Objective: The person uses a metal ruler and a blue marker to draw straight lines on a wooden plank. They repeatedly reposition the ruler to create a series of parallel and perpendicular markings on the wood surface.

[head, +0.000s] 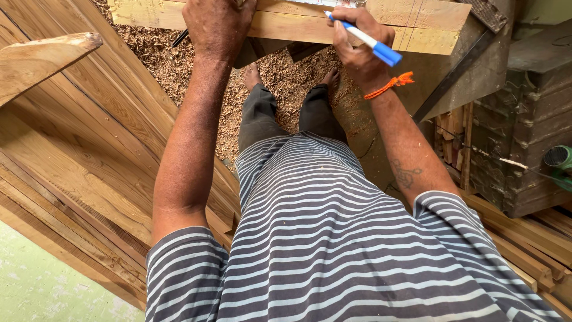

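A pale wooden board (417, 27) lies across the top of the head view. My left hand (217, 24) presses down flat on it, with a dark thin tool (180, 39) poking out beside the hand. My right hand (357, 45) grips a white pen with a blue cap (369, 43), its tip at the board's upper edge next to a metal ruler (333, 3). An orange thread band (390, 84) circles my right wrist. My bare feet (253, 74) stand below the board.
Sawdust (167, 59) covers the floor under the board. Long brown planks (71, 167) lean at the left. A dark metal square (459, 65) hangs off the board's right end. Stacked wood strips (524, 238) and a dark wooden box (524, 137) stand at the right.
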